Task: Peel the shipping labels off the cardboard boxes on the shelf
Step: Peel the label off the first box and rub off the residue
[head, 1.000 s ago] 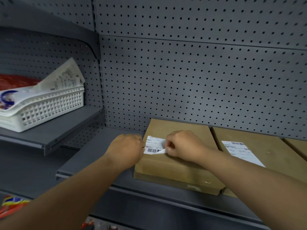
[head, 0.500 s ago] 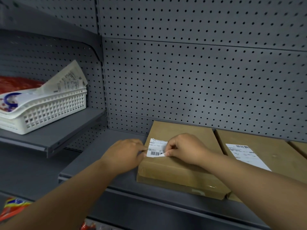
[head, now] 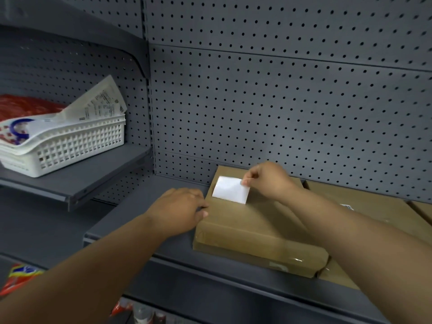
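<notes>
A flat brown cardboard box [head: 254, 228] lies on the grey shelf [head: 140, 211]. My right hand [head: 266, 181] pinches the corner of a white shipping label [head: 231, 192], which is folded back with its blank underside up; its far left edge still touches the box top. My left hand [head: 180, 211] presses against the box's left edge. A second cardboard box [head: 374, 206] lies to the right, with a bit of its own label [head: 347, 206] showing past my right forearm.
A white plastic basket [head: 77, 146] with papers and bags stands on a higher shelf at the left. A perforated grey back panel [head: 280, 101] rises behind the boxes. Red packets [head: 18, 277] sit on the level below, at the lower left.
My right hand has pulled the label up and back across the box, flipping its blank underside into view. My left hand slid from the label to the box's left edge.
</notes>
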{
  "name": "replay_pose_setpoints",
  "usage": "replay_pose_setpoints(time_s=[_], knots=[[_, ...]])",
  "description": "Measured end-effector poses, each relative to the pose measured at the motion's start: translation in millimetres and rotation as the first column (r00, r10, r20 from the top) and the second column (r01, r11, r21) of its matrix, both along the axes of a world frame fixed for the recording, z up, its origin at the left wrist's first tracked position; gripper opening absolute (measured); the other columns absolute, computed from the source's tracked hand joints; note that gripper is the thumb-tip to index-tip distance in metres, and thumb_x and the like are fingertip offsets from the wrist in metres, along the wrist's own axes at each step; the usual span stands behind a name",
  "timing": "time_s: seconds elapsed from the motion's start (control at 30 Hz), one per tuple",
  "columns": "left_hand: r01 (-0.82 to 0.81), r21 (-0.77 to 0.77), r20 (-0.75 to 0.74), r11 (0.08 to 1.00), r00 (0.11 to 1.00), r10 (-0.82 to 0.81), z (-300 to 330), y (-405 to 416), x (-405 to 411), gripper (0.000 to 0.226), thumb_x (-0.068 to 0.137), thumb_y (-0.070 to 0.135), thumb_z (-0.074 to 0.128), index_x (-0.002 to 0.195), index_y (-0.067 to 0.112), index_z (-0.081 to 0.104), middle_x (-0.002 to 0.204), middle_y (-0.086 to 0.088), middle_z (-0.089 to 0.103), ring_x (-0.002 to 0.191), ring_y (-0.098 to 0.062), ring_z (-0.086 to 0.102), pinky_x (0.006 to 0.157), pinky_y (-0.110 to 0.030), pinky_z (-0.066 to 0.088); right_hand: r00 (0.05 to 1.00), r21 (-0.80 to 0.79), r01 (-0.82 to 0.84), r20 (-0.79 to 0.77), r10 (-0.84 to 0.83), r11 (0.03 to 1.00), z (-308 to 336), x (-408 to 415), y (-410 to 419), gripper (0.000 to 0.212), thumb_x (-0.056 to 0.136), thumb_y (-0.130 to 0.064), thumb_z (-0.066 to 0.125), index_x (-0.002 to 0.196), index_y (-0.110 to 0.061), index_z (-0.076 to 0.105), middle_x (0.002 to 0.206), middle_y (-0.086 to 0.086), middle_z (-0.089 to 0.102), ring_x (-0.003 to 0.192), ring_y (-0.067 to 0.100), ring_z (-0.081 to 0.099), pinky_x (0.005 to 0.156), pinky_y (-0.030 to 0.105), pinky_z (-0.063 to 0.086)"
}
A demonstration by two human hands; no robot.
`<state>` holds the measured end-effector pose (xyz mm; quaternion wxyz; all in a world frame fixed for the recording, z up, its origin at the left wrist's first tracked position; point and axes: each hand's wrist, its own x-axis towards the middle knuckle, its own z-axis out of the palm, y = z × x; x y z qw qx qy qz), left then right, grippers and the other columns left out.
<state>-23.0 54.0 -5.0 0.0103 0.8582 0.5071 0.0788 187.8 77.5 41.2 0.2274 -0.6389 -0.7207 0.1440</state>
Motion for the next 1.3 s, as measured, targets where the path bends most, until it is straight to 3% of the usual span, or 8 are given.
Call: replay_pose_setpoints(time_s=[0.2,0.37,0.47,0.6,0.77,0.97,1.17,1.3], knots=[[-0.012,-0.008,-0.012,1.0,1.0,0.012,0.7,-1.3,-0.5,0.034,0.097,0.036,0.041,0.126,0.026,0.056,0.127,0.008,0.052,0.115,-0.013,0.048,0.095,-0.031,0.031,0.964,-0.072,-0.17,0.193,0.181,0.983,-7.4,-9.9,-6.0,0.01,0.085,-0.017,0.062,0.088,-0.015,0.072,0.092,-0.002,0.07,0.089,0.015,0.062,0.084,0.029,0.047],[-0.022,-0.038,-0.062,0.999,0.998,0.02,5.7,-3.3,2.2,0.037,0.099,0.035,0.038,0.132,0.025,0.051,0.135,0.006,0.048,0.122,-0.016,0.044,0.102,-0.033,0.029,0.866,0.289,0.476,-0.317,-0.386,0.831,37.2,40.5,19.0,0.019,0.091,-0.014,0.052,0.097,-0.008,0.069,0.096,0.016,0.071,0.065,0.024,0.054,0.053,0.024,0.037],[-0.042,-0.048,-0.091,0.998,0.995,0.037,14.5,-3.1,5.0,0.036,0.098,0.037,0.04,0.128,0.022,0.055,0.131,0.003,0.051,0.118,-0.017,0.048,0.1,-0.033,0.036,0.981,0.378,0.19,-0.042,-0.188,0.906,41.1,28.0,13.0,0.016,0.09,-0.021,0.056,0.091,-0.013,0.07,0.083,0.005,0.064,0.06,0.016,0.049,0.058,0.027,0.036],[-0.187,0.163,0.246,0.969,0.958,0.144,35.8,-3.8,10.3,0.039,0.095,0.041,0.044,0.124,0.017,0.055,0.126,-0.003,0.054,0.112,-0.02,0.052,0.094,-0.032,0.041,0.987,0.346,-0.081,0.158,0.027,0.935,28.9,11.3,-7.9,0.013,0.086,-0.022,0.061,0.089,-0.015,0.071,0.084,-0.004,0.055,0.08,0.016,0.053,0.071,0.027,0.04],[-0.148,0.211,0.438,0.966,0.898,0.042,55.6,-2.6,29.2,0.071,0.084,0.05,0.058,0.143,0.021,0.031,0.14,-0.004,0.038,0.128,-0.022,0.037,0.102,-0.033,0.034,0.986,0.343,-0.161,0.104,0.133,0.926,25.5,0.2,-21.2,0.011,0.084,-0.021,0.064,0.088,-0.013,0.072,0.083,-0.003,0.058,0.077,0.012,0.052,0.07,0.023,0.037],[-0.042,0.171,0.51,0.984,0.859,-0.052,49.7,5.9,42.2,0.042,0.094,0.023,0.052,0.135,0.022,0.046,0.133,-0.003,0.048,0.116,-0.016,0.048,0.09,-0.019,0.034,0.974,0.326,-0.104,-0.157,0.162,0.94,26.1,-9.1,-26.3,0.007,0.083,-0.015,0.066,0.083,-0.009,0.071,0.063,-0.015,0.052,0.059,-0.001,0.047,0.059,0.012,0.035],[-0.001,0.208,0.478,0.978,0.873,-0.1,50.0,10.8,39.2,0.039,0.095,0.006,0.043,0.13,0.019,0.055,0.121,-0.006,0.054,0.105,-0.019,0.055,0.087,-0.024,0.042,0.771,0.066,-0.036,-0.633,0.07,0.997,8.1,-2.4,-18.8,0.005,0.081,-0.017,0.069,0.081,-0.018,0.063,0.076,-0.004,0.061,0.068,0.008,0.056,0.07,0.023,0.047],[-0.084,0.232,0.414,0.969,0.91,-0.021,44.4,21.7,18.8,0.033,0.096,0.007,0.039,0.117,0.012,0.064,0.11,-0.009,0.053,0.091,-0.025,0.055,0.079,-0.036,0.047,0.917,0.027,0.184,-0.365,-0.162,0.983,-14.1,5.2,-3.0,0.015,0.09,-0.022,0.056,0.083,-0.013,0.067,0.089,0.003,0.067,0.083,0.017,0.06,0.081,0.03,0.046]])
